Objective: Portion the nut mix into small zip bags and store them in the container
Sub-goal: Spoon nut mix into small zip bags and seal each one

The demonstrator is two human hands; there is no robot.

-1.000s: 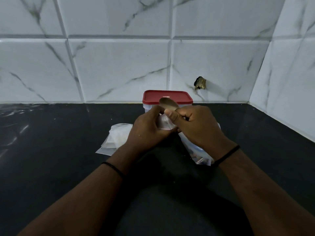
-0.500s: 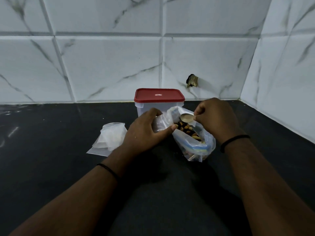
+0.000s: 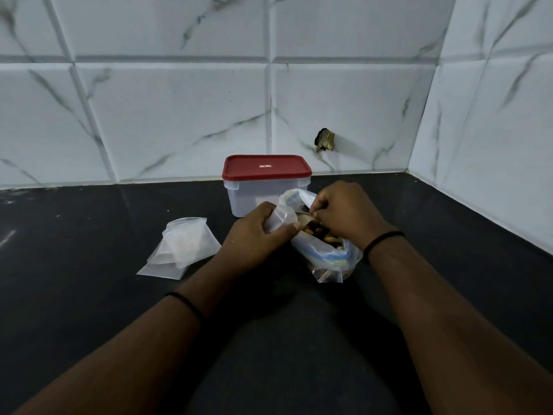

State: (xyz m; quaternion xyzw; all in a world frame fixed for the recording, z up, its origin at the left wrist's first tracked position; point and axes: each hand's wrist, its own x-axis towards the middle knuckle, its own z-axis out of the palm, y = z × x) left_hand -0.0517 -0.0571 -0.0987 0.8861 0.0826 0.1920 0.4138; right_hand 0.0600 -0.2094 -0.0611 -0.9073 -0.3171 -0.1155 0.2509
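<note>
Working at a black counter point(image 3: 89, 310) that runs back to a wall of white marble-look tiles point(image 3: 179, 115), I have both forearms reaching in from the bottom edge. The tiles turn a corner at about 2 o'clock, and a small dark, brassy stub point(image 3: 324, 140) sticks out of the wall at 1 o'clock from my hands. My left hand point(image 3: 254, 238) has its fingers curled round a small clear bag point(image 3: 279, 218), thumb pinching the plastic at its mouth. My right hand point(image 3: 344, 214) is bunched, fingertips pinching the handle of a spoon point(image 3: 303, 218) whose bowl sits just over the nuts point(image 3: 320, 233). Those nuts lie in the big zip bag point(image 3: 329, 256) with the blue strip, which rests open on the counter under my right wrist, at 4 o'clock from my left hand. The container point(image 3: 266, 187), clear with its red lid on, stands at 12 o'clock just behind both hands, close to the wall. A loose pile of empty small bags point(image 3: 182, 247) lies flat at 9 o'clock, just beside my left hand. A thin black band point(image 3: 383, 239) circles each wrist. Pale scuffs mark the counter at the far left.
</note>
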